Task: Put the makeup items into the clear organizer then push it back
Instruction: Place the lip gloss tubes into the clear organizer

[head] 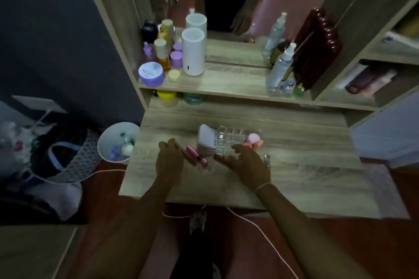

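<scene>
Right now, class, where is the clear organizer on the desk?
In the head view the clear organizer stands mid-desk, just beyond the right hand, between a white box on its left and pink sponges on its right.

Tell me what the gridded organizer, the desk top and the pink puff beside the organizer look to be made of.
Clear organizer: see-through hard plastic, probably acrylic; the wood grain shows through its glossy cell walls.
Desk top: pale grey-brown wood-grain board, likely laminate; matte, with an even printed-looking grain.
Pink puff: seemingly soft sponge or foam; rounded, dull, no shine. The picture is too blurry to be sure.
</scene>
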